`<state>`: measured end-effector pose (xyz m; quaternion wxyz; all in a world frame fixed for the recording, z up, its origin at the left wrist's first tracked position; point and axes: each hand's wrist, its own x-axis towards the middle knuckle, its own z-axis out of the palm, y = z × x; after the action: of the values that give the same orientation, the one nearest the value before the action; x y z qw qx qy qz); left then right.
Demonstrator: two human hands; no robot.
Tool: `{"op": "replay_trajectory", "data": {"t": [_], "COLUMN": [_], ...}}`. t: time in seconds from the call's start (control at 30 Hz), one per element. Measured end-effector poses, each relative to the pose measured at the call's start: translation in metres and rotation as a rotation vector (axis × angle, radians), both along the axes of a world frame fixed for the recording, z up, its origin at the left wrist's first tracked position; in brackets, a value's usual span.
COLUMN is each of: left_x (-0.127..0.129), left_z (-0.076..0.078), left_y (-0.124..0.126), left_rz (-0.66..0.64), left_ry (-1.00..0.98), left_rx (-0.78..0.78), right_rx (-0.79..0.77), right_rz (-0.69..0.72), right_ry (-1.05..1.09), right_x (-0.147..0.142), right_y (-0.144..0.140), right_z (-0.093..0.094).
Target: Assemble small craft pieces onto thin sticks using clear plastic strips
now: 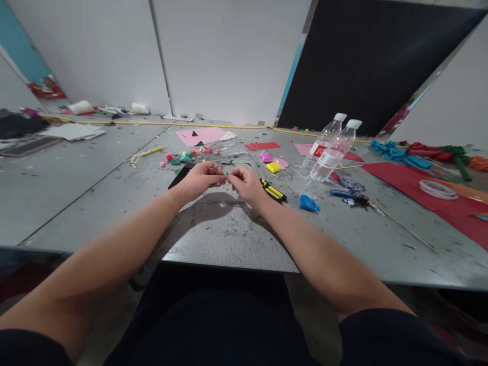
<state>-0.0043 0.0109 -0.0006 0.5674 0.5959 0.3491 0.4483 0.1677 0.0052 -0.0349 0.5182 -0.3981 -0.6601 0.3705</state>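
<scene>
My left hand (204, 178) and my right hand (244, 182) meet fingertip to fingertip just above the table (229, 244). Both are closed in a pinch. Whatever lies between the fingers is too small to name. Beyond my left hand lies a loose bunch of thin stems with coloured clay bits (186, 155). A dark flat object (178, 175) is partly hidden by my left hand. Right beside my right hand rests a yellow-and-black cutter (273, 190). Small packets in yellow (273, 167), pink (266, 157) and blue (309, 203) lie farther right.
Two clear plastic bottles (331, 152) stand to the right. Near them are blue-handled pliers (348, 195), red sheets (419, 190) and a roll of clear tape (438, 189). Pink paper (200, 135) lies at the back, white sheets (76, 131) at the left. The table's front edge is close to my body.
</scene>
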Motion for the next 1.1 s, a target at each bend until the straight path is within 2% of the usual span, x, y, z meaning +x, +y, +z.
{"op": "replay_trajectory", "data": {"t": [0.23,0.4,0.53,0.63,0.73,0.93,1.1], "left_x": [0.002,0.004,0.000,-0.005,-0.007,-0.003,-0.003], "left_z": [-0.006,-0.007,-0.006,-0.006,-0.006,0.001,0.002], "left_y": [0.000,-0.005,-0.002,0.005,0.007,-0.002,-0.001], "left_rz": [0.046,0.108,0.119,0.088,0.042,0.035,0.022], "left_ry": [0.076,0.231,0.338,0.351,0.348,0.205,0.160], "left_rx": [0.153,0.357,0.451,0.414,0.359,0.210,0.110], "right_rx": [-0.100,-0.115,-0.123,-0.066,-0.007,0.082,0.135], "right_rz": [-0.062,-0.151,-0.105,-0.047,-0.047,-0.037,-0.019], "right_ry": [0.017,-0.001,-0.001,-0.042,-0.089,-0.149,-0.189], "right_x": [-0.003,-0.006,-0.005,-0.002,0.001,0.000,-0.001], "right_y": [-0.001,-0.001,0.002,0.005,0.005,-0.003,-0.008], "right_z": [0.002,0.002,0.002,0.000,-0.002,0.000,0.004]}}
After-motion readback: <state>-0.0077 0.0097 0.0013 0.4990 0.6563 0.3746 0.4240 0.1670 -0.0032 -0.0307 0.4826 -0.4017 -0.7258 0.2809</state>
